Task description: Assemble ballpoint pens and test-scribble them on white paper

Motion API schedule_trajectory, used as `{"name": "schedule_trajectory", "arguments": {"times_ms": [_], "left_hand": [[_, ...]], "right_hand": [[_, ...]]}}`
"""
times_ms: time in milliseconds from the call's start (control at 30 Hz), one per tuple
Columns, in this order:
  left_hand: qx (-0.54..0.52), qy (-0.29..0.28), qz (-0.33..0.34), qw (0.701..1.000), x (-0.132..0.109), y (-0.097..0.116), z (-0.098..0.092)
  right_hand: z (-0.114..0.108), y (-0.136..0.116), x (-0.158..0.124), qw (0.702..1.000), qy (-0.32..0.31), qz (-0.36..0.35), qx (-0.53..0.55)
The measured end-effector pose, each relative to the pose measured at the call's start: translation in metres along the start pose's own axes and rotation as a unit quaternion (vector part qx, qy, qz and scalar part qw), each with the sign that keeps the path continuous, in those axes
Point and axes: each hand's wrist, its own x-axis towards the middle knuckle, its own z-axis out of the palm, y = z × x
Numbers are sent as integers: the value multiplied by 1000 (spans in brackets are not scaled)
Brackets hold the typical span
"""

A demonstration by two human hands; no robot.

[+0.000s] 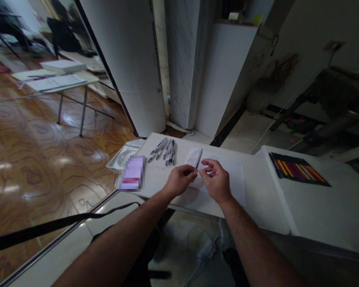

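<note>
Over the white table (257, 199), my left hand (181, 179) pinches the lower end of a slim pen (199, 158) between thumb and fingers, and the pen points up and away. Close beside it on the right, my right hand (215, 180) has its fingers curled, with thumb and index finger apart near the pen's lower end; nothing shows between them. White paper sheets (237, 179) lie under both hands. Several clear pens with dark parts (164, 150) are spread in a loose group at the table's back left.
A pixelated purple phone-like item (133, 173) lies at the left edge. On the adjoining white surface at right rests a row of coloured pens in a black holder (297, 168). A tall white cabinet (128, 59) stands behind; a small folding table (91, 78) is further left.
</note>
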Motion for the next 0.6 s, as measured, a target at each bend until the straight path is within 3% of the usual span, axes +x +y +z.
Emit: {"name": "schedule_trajectory", "arguments": {"times_ms": [233,600], "left_hand": [[-134,24,-43,990,2,7,3],[-182,25,-57,981,6,4,13]], "right_hand": [[1,6,-2,997,-43,51,-32],[-6,5,-4,994,-73,71,-27]]}}
